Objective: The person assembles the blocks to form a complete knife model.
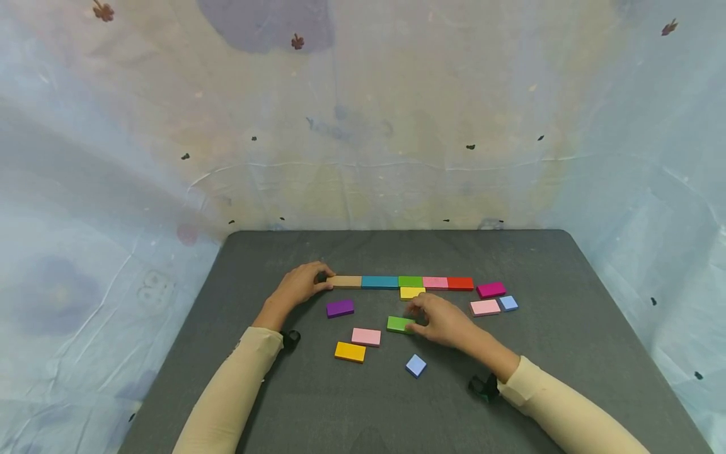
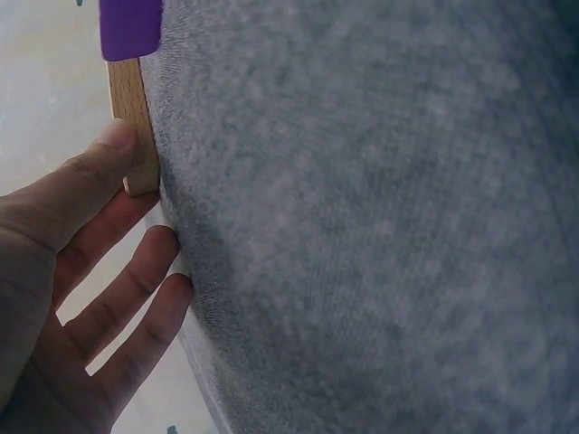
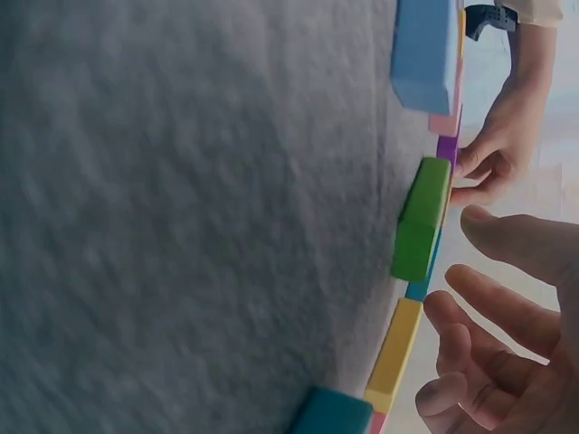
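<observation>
A straight row of flat blocks runs across the table: a plain wooden block (image 1: 346, 282), then a blue block (image 1: 380, 282), a green block (image 1: 410, 281), a pink block (image 1: 435, 283) and a red block (image 1: 460, 284). My left hand (image 1: 300, 284) pinches the wooden block's left end between thumb and index finger; its other fingers are loose. A yellow block (image 1: 412, 293) lies against the row's near side, below the green one. My right hand (image 1: 442, 320), thumb and fingers apart, hovers by a loose green block (image 3: 422, 221), holding nothing.
Loose blocks lie nearer: purple (image 1: 340, 308), pink (image 1: 366, 337), orange-yellow (image 1: 350, 352) and light blue (image 1: 416, 366). To the right are magenta (image 1: 491, 289), pink (image 1: 484, 307) and light blue (image 1: 508, 303) blocks. The dark grey table (image 1: 317, 410) backs onto a pale patterned sheet (image 1: 368, 126).
</observation>
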The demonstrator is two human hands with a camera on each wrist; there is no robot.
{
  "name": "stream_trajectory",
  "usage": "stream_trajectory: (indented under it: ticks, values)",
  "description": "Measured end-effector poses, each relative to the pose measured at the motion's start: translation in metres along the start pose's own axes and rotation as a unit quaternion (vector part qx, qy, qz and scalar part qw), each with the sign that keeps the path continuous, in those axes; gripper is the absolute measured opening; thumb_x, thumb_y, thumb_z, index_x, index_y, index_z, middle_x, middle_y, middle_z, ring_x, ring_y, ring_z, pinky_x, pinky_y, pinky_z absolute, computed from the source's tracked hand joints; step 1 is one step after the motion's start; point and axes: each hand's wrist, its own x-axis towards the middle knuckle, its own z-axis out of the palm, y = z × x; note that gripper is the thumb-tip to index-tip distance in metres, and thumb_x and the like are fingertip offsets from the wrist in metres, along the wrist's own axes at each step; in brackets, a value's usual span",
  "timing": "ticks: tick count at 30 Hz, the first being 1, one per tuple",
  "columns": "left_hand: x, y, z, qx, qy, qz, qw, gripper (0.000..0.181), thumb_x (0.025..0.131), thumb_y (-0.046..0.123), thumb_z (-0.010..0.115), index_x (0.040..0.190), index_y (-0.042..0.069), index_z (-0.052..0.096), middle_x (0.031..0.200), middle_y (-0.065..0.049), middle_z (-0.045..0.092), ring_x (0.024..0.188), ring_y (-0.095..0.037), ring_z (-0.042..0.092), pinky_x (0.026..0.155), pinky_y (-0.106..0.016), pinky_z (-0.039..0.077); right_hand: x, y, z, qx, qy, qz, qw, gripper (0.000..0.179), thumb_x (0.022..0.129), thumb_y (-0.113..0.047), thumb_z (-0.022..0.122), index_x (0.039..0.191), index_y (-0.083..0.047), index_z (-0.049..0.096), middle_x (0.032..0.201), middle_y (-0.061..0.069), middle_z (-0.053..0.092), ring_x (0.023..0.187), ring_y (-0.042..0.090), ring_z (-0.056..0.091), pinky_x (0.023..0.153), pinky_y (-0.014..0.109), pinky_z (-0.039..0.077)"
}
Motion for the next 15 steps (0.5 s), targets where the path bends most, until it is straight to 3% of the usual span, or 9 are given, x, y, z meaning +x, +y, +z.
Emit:
stream_trajectory:
  ticks: [7, 15]
  values:
    - [-0.0007, 0.0007, -0.0019, 0.000, 0.002, 0.004, 1.0000, 0.034, 0.101, 0.035, 0.077, 0.131, 0.020, 0.077, 0.132, -0.005, 0.072, 0.106, -0.024, 0.069, 0.095, -0.053, 0.057, -0.0003, -0.0026, 0.0060, -0.004, -0.006, -0.015, 0.9999, 0.028, 0.092, -0.026, 0.089, 0.114, -0.014, 0.076, 0.104, -0.003, 0.069, 0.096, 0.013, 0.063, 0.086, 0.038, 0.058]
    - [-0.0009, -0.0006, -0.0020, -0.004, 0.006, 0.008, 0.9999, 0.033, 0.101, 0.036, 0.077, 0.130, 0.021, 0.077, 0.131, -0.004, 0.073, 0.105, -0.022, 0.069, 0.094, -0.052, 0.058, 0.0012, -0.0087, 0.0102, -0.018, -0.005, 0.000, 0.9998, 0.031, 0.090, -0.025, 0.091, 0.115, -0.014, 0.076, 0.103, -0.003, 0.065, 0.095, 0.015, 0.062, 0.084, 0.039, 0.057]
